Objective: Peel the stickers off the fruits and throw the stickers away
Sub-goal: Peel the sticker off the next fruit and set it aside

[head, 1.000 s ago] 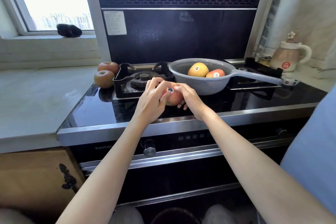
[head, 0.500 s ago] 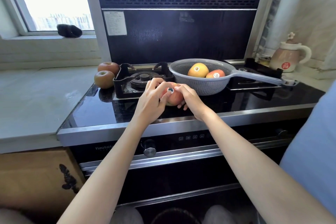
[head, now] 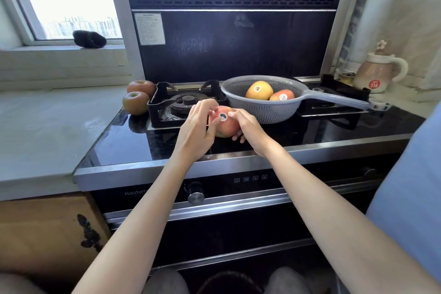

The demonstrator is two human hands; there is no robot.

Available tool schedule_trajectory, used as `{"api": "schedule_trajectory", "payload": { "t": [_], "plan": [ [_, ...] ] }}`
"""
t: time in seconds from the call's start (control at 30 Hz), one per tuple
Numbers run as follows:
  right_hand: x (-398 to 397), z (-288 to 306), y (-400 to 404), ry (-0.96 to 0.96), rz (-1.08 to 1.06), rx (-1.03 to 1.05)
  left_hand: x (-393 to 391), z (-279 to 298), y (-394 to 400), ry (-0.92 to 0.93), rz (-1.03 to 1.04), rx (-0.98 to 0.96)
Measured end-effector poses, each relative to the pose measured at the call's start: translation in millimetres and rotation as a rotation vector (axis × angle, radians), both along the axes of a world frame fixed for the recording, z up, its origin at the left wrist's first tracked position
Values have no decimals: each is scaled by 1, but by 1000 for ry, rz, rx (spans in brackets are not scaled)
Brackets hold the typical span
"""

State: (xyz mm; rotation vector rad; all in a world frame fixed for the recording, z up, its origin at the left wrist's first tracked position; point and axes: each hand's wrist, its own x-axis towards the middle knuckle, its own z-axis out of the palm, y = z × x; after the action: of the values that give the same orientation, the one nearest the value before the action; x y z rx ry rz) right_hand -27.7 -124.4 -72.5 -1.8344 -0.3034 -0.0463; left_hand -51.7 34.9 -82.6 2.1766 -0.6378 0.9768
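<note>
Fingers of the left hand [head: 194, 130] are curled on the apple [head: 224, 125], thumb just beside the sticker [head: 223, 117]; right hand [head: 248, 126] cups the apple, one fingertip at the sticker edge. Apple sits over the stove top [head: 310, 133], just in front of the colander [head: 262, 108]. Since a second ago the sticker looks bigger and flatter, still stuck: peel not started. Colander fruits keep stickers.

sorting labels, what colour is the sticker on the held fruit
White with a dark mark, the sticker shows best in the head view.

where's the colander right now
In the head view the grey colander sits on the stovetop, right of the burner, just behind the held apple.
</note>
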Motion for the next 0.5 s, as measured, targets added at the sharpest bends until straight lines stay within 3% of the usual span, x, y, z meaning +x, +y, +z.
{"api": "schedule_trajectory", "payload": {
  "t": [0.5],
  "plan": [
    [5, -5, 0, -7, -3, 15, -1, 2, 1, -26, 17, 57]
  ]
}}
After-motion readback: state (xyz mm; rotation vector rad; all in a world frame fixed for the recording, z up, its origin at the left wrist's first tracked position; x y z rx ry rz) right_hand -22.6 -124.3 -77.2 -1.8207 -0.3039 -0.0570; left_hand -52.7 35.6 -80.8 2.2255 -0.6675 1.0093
